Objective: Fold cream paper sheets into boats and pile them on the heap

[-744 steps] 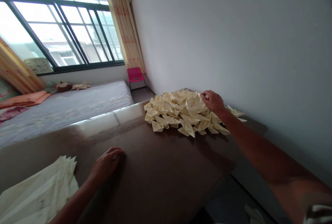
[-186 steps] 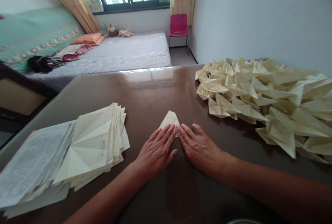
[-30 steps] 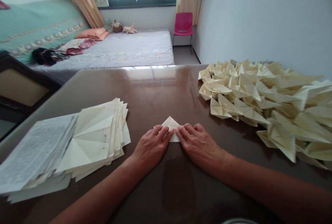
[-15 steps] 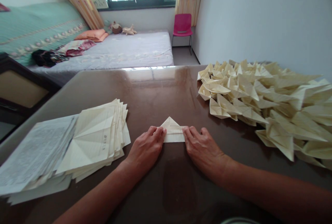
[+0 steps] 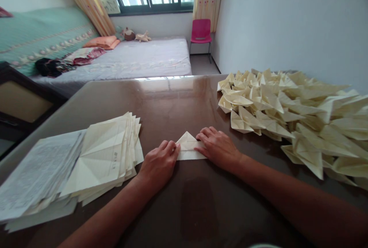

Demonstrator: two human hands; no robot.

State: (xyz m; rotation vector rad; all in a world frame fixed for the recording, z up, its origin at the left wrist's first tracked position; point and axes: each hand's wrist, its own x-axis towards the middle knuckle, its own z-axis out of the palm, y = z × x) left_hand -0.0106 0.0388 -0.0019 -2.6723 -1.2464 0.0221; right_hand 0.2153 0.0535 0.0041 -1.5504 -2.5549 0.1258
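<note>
The folded paper (image 5: 187, 146) lies on the brown table (image 5: 166, 106), its peak pointing away from the person; the left hand (image 5: 159, 160) pinches the paper's left end; the right hand (image 5: 220, 147) bends over its right end, thumb and fingers slightly apart, though I cannot tell whether it grips; left of the paper sit creased sheets (image 5: 99, 152); right of it, heaped paper boats (image 5: 287, 114).

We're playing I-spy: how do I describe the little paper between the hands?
Find the shiny brown table. Near its middle, between the left hand and right hand, lies a small folded cream paper. Unlike the creased cream sheets stacked left and the boat-shaped cream papers heaped right, it has one triangular peak above a straight band.
</note>
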